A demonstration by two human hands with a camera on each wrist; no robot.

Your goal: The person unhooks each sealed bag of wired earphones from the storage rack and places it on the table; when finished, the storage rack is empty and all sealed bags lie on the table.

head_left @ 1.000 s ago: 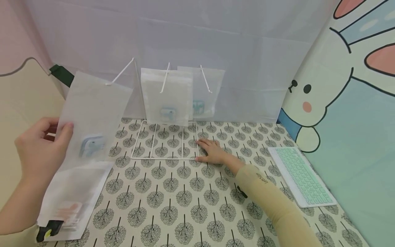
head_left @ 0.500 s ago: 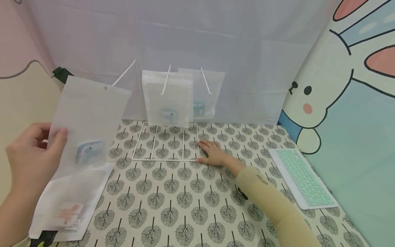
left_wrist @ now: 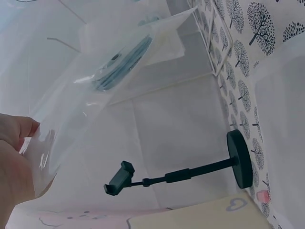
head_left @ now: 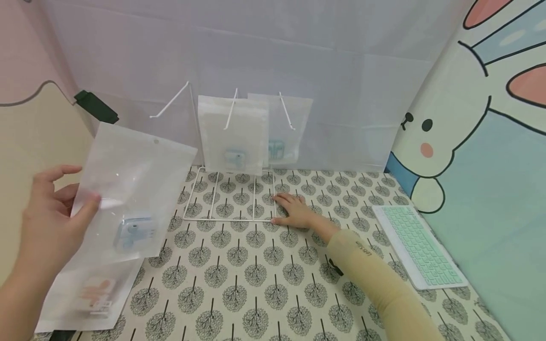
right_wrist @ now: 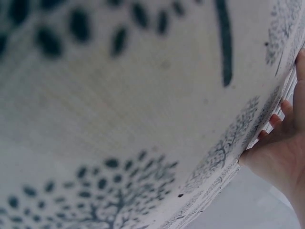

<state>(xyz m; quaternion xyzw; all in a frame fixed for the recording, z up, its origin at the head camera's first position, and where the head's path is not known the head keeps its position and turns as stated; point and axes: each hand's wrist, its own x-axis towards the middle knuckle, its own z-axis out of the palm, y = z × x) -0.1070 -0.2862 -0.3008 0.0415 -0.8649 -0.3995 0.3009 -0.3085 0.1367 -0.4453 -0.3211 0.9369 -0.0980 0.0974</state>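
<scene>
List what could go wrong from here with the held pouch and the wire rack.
The left hand holds the pouch by one side, so it might swing or slip. Its small hole sits apart from the bare hook, so threading it could miss. The right hand rests at the base of the wire rack; should it lift, the rack may shift.

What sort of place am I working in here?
Likely a small indoor mock-up of a shop display, though I can't be sure: a white wire rack hung with bags, a tree-print tablecloth and a rabbit-print sheet on the right.
</scene>
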